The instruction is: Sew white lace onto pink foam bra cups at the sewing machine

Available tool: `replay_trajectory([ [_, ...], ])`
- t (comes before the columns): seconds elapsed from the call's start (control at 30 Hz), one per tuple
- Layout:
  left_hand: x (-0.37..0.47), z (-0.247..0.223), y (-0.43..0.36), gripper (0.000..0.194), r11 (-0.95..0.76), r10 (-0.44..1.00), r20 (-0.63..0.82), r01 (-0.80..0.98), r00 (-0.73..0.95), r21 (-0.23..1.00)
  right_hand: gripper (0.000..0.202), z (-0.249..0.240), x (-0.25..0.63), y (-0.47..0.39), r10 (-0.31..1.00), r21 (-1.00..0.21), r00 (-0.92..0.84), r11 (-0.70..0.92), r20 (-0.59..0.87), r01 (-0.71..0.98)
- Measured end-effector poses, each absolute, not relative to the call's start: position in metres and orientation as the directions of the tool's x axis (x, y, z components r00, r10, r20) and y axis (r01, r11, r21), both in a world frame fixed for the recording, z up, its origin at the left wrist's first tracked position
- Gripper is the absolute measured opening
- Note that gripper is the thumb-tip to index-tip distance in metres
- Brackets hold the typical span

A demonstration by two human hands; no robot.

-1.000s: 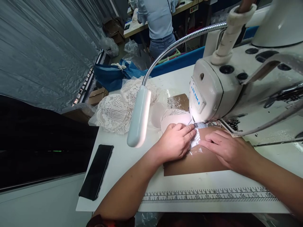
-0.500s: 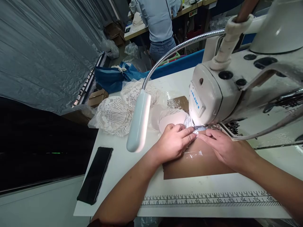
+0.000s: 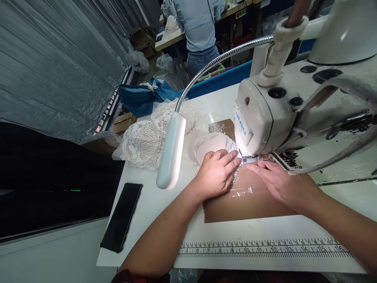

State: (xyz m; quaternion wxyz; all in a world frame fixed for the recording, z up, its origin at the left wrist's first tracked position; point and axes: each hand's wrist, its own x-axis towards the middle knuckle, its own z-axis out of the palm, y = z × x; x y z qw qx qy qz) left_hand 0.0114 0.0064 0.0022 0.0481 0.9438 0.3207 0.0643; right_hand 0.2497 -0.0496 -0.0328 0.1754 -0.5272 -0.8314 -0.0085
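Note:
My left hand (image 3: pixel 218 173) lies palm down, its fingers stretched out and pressing a piece of white lace (image 3: pixel 230 146) flat beside the sewing machine's needle area. A pale pink bra cup (image 3: pixel 209 148) joins or lies against that lace, just behind the hand. On the other side of the needle, my right hand (image 3: pixel 273 179) rests on the brown sheet (image 3: pixel 247 204) with thumb and forefinger apart, holding nothing that I can see. Its fingertips are close to the presser foot, under the head of the sewing machine (image 3: pixel 256 114).
A lamp (image 3: pixel 171 151) on a bendable neck hangs left of my hands. More lace cups (image 3: pixel 141 143) are heaped at the back left. A black phone (image 3: pixel 122 218) lies at the left edge, and a printed ruler (image 3: pixel 259 249) runs along the front. Another person (image 3: pixel 196 27) stands beyond the table.
My left fingers have drawn slightly left from the needle, and a small gap now shows between the two hands. The right hand stays nearly in place. The view has shifted slightly.

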Motion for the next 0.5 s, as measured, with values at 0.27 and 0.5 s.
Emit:
replay_trajectory([
  [0.27,0.014,0.012,0.001,0.047,-0.740,0.672,0.034,0.670,0.740,0.055,0.048,-0.042,0.255,-0.051,0.814,-0.128,-0.422,0.505,0.399,0.853],
  [0.5,0.016,0.053,-0.021,0.043,-0.641,0.710,-0.223,0.745,0.668,0.187,0.034,-0.014,0.254,-0.049,0.743,-0.080,-0.479,0.575,0.468,0.814],
])
